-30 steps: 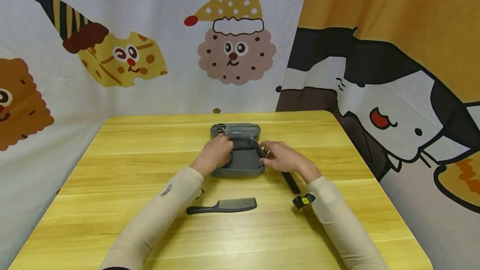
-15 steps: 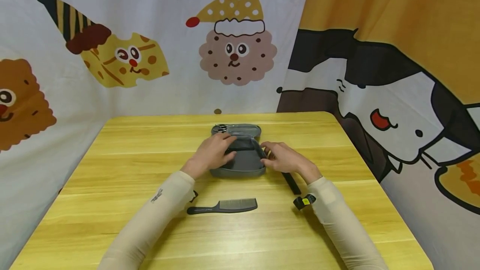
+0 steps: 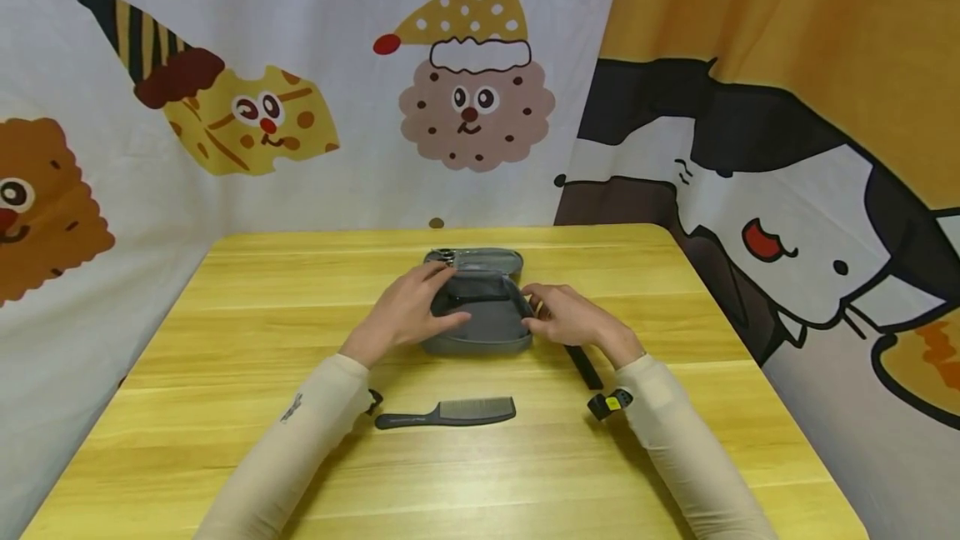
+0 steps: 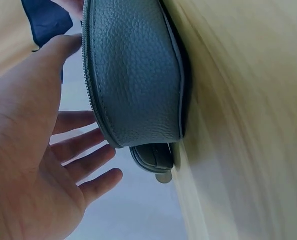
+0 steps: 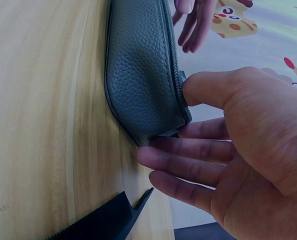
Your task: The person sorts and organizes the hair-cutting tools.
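A grey zip case (image 3: pixel 486 346) of pebbled leather-like material lies unzipped on the table, its lid (image 3: pixel 491 257) folded toward the back. Metal scissors (image 3: pixel 444 255) show at the lid's left end. My left hand (image 3: pixel 405 305) is at the case's left rim, fingers extended and thumb apart over the edge; the left wrist view shows nothing in its palm. At the right end my right hand (image 3: pixel 564 313) holds the case wall (image 5: pixel 138 65), thumb on the zipper edge and fingers round the corner. Below that hand lies a black toothed comb (image 5: pixel 101 220), partly hidden in the head view.
A dark handled comb (image 3: pixel 450 413) lies in front of the case on the yellow wooden table (image 3: pixel 480 490). A curtain with cartoon prints (image 3: pixel 300 198) hangs behind the table. Black wrist straps (image 3: pixel 609 402) sit on the sleeved forearms.
My left hand has come up out of the case and moved left to its rim, its curled fingers opening. My right hand keeps its place at the right end.
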`<state>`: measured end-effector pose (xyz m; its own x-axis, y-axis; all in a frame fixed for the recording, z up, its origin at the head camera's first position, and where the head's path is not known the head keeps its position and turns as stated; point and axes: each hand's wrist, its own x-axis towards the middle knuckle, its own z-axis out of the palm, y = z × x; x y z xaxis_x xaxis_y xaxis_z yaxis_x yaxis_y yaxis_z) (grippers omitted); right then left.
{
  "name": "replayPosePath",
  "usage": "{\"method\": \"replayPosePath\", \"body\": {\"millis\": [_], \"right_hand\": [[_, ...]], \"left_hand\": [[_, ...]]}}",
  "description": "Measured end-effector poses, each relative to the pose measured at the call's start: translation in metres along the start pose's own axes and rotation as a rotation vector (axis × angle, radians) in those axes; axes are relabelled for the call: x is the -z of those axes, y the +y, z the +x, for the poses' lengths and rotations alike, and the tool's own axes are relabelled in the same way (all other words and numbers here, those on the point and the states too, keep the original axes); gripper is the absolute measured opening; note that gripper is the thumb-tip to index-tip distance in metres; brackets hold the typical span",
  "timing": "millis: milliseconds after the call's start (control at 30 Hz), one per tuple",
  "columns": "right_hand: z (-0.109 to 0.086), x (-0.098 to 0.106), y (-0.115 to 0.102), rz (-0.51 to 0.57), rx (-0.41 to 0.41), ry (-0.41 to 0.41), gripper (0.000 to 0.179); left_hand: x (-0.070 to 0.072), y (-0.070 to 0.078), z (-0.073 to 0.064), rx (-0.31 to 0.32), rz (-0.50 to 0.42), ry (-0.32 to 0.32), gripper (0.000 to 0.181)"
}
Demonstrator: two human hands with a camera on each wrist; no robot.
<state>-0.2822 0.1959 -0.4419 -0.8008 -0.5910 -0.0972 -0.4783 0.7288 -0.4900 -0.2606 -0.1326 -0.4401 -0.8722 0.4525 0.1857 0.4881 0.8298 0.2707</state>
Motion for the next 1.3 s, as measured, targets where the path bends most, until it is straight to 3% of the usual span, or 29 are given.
{"method": "replayPosePath", "body": {"millis": [367,667,1300], "right_hand": [[-0.001,-0.001,0.002,0.001,0.015,0.009,0.054],[-0.001,-0.001,0.002,0.000,0.004,0.009,0.056],[0.000,-0.002,0.000,0.008,0.000,0.012,0.055]], "left_hand": [[-0.002,-0.005,-0.017,0.093,-0.129,-0.033,0.110],[-0.008,-0.006,-0.024,0.157,-0.197,-0.108,0.121],[-0.012,-0.010,-0.027,0.188,-0.280,-0.154,0.121]]}}
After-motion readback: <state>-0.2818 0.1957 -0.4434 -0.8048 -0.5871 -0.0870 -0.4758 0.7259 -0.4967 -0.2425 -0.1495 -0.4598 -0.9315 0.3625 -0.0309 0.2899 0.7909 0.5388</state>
